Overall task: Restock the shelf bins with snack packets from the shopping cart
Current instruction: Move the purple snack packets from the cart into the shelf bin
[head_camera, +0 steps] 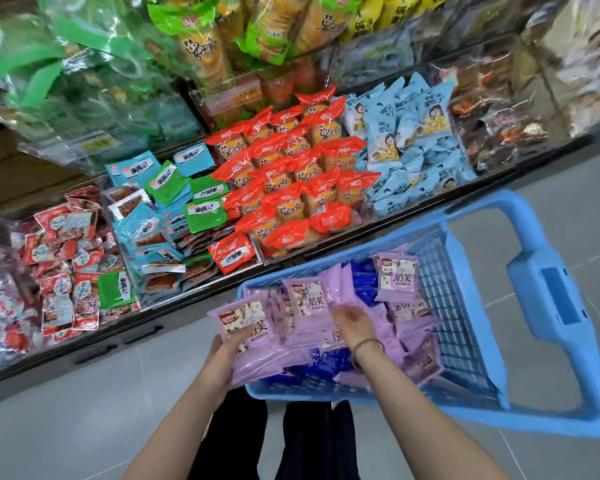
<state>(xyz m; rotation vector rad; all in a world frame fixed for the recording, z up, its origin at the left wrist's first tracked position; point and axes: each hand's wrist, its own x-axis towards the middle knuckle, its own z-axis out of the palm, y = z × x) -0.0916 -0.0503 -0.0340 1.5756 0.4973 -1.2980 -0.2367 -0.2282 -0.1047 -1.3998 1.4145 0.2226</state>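
Observation:
A blue plastic shopping cart (465, 306) stands in front of me, filled with purple snack packets (397, 277) and dark blue packets (326, 362). My left hand (222, 355) grips a stack of purple packets (253, 337) at the cart's near left corner, thumb on top. My right hand (352, 322) reaches into the cart and rests on purple packets, fingers curled down among them; the fingertips are hidden. The shelf bins (291, 174) lie beyond the cart.
The bins hold orange-red cake packets (302, 168), light blue bread packets (413, 133), teal and green flat packets (174, 202) and red-white packets (66, 258). Upper shelves carry green and yellow bags (222, 36). The cart handle (551, 306) is at right. Grey tiled floor (84, 410) lies below.

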